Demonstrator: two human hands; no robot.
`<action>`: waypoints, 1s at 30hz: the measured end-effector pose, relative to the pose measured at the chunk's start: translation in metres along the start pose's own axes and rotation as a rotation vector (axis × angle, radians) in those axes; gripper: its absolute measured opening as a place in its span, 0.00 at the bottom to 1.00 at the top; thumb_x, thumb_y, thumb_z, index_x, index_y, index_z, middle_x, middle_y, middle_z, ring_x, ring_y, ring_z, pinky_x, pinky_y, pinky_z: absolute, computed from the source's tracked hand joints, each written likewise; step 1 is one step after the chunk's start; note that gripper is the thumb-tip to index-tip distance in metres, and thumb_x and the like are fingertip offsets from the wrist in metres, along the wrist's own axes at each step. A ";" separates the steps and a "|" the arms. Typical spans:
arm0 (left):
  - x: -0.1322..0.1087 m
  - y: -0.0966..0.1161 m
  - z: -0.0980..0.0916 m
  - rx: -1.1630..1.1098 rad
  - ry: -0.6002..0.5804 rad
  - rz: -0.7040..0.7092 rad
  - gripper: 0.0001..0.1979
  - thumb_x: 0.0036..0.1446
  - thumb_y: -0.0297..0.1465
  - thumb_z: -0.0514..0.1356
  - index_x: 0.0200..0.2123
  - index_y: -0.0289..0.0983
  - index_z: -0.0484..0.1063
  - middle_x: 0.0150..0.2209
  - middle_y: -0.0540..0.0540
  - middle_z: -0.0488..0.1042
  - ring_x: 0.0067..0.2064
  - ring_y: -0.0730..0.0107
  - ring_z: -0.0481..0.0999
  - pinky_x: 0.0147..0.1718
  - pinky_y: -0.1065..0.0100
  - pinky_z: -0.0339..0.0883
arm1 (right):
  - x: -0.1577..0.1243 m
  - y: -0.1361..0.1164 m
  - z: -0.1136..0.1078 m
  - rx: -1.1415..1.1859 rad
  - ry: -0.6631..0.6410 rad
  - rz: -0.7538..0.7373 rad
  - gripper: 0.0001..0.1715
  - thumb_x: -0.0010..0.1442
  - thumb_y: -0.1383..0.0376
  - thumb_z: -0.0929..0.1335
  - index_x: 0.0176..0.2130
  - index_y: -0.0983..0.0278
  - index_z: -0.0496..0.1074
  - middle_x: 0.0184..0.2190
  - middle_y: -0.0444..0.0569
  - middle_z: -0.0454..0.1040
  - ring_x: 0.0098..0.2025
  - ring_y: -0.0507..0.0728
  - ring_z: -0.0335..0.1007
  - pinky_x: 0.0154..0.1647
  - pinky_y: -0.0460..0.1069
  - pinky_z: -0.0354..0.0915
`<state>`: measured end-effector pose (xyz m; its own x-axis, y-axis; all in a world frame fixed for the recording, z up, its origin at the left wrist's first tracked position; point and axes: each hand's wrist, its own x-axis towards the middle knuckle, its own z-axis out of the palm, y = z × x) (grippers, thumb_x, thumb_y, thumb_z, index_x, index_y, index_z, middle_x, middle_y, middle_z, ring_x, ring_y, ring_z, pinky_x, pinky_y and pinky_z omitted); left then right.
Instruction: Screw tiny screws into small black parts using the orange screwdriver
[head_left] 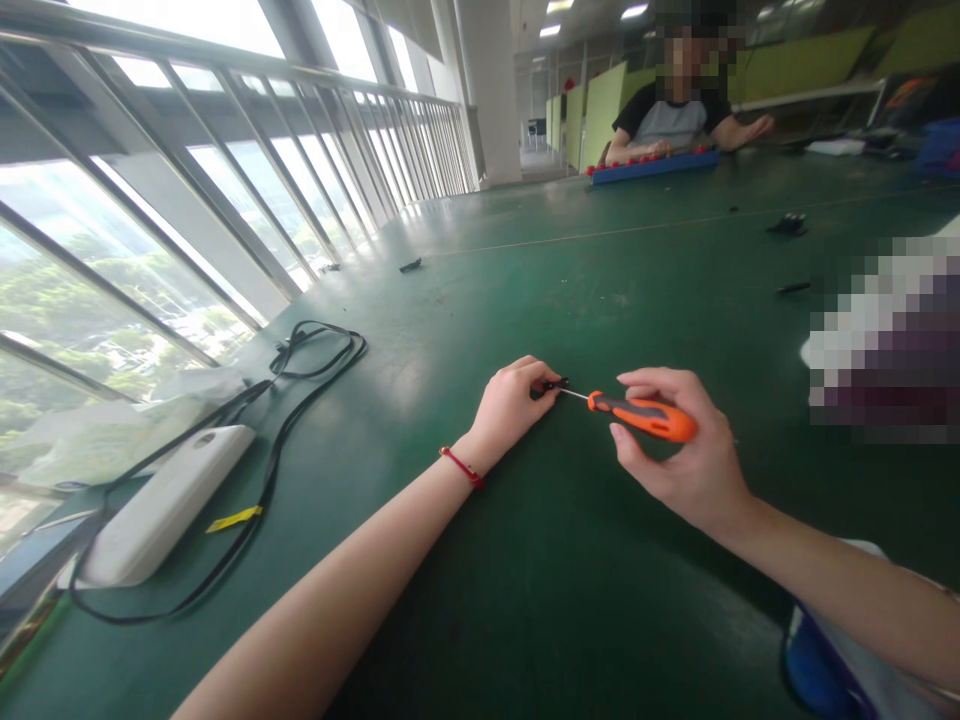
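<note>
My left hand (517, 400) rests on the green table (465, 600), its fingers pinching a small black part (553, 386) whose exact kind I cannot make out. A screwdriver (649, 417) with an orange and dark grey handle points left, its metal shaft reaching that black part. Around the handle curls my right hand (686, 455); the handle's butt end lies against the palm, while the thumb and fingertips stand a little off its sides. A red cord bracelet (463, 468) circles my left wrist.
On the left lie a white power strip (169, 505), a looped black cable (281, 450) and clear plastic bags (112, 430) by the railing. Small black pieces (787, 225) are scattered farther off. Across the table sits a person (675, 115) behind a blue tray (656, 168).
</note>
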<state>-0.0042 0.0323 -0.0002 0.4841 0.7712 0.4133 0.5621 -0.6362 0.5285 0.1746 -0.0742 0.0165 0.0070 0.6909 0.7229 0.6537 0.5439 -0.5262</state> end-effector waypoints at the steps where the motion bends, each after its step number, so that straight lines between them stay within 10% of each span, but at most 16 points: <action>1: 0.000 0.000 0.000 -0.001 0.000 -0.002 0.06 0.53 0.26 0.61 0.34 0.37 0.77 0.33 0.49 0.75 0.33 0.71 0.73 0.34 0.70 0.67 | 0.000 0.000 0.000 0.001 -0.020 0.008 0.20 0.53 0.67 0.69 0.47 0.61 0.67 0.30 0.45 0.71 0.33 0.56 0.69 0.38 0.53 0.66; 6: 0.000 0.001 0.000 -0.011 0.001 -0.008 0.06 0.53 0.25 0.61 0.34 0.37 0.77 0.34 0.48 0.75 0.33 0.72 0.73 0.34 0.70 0.67 | 0.002 -0.003 -0.001 -0.029 -0.097 -0.032 0.04 0.57 0.66 0.68 0.36 0.60 0.69 0.25 0.40 0.71 0.23 0.50 0.66 0.38 0.54 0.64; 12: 0.000 0.001 -0.001 -0.004 -0.002 -0.010 0.06 0.53 0.25 0.61 0.34 0.37 0.77 0.33 0.49 0.75 0.33 0.71 0.73 0.34 0.70 0.67 | 0.000 -0.001 -0.001 0.019 -0.029 0.015 0.20 0.52 0.68 0.69 0.46 0.61 0.66 0.31 0.46 0.71 0.33 0.56 0.70 0.37 0.54 0.66; 18: 0.000 0.001 -0.001 -0.006 0.001 -0.012 0.05 0.53 0.25 0.61 0.34 0.37 0.77 0.34 0.49 0.75 0.33 0.72 0.73 0.34 0.70 0.67 | 0.002 -0.003 -0.001 -0.015 -0.093 -0.031 0.04 0.57 0.66 0.68 0.36 0.60 0.69 0.26 0.41 0.72 0.26 0.52 0.68 0.38 0.53 0.64; 24: 0.001 0.001 -0.001 0.000 -0.002 -0.010 0.06 0.53 0.25 0.61 0.35 0.37 0.77 0.33 0.49 0.75 0.32 0.72 0.73 0.33 0.70 0.67 | 0.000 0.000 0.000 0.023 -0.027 0.010 0.20 0.53 0.68 0.69 0.47 0.61 0.67 0.31 0.46 0.71 0.33 0.56 0.69 0.37 0.53 0.66; 30: -0.001 0.001 0.000 -0.005 0.001 -0.016 0.06 0.53 0.25 0.61 0.34 0.37 0.77 0.33 0.49 0.75 0.33 0.72 0.73 0.34 0.70 0.67 | -0.001 -0.001 0.000 -0.020 -0.075 0.003 0.07 0.56 0.66 0.68 0.38 0.59 0.70 0.23 0.41 0.70 0.27 0.53 0.67 0.36 0.52 0.65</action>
<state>-0.0041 0.0311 0.0002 0.4744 0.7812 0.4057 0.5666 -0.6237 0.5384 0.1740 -0.0758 0.0167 -0.0470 0.7267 0.6853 0.6690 0.5324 -0.5187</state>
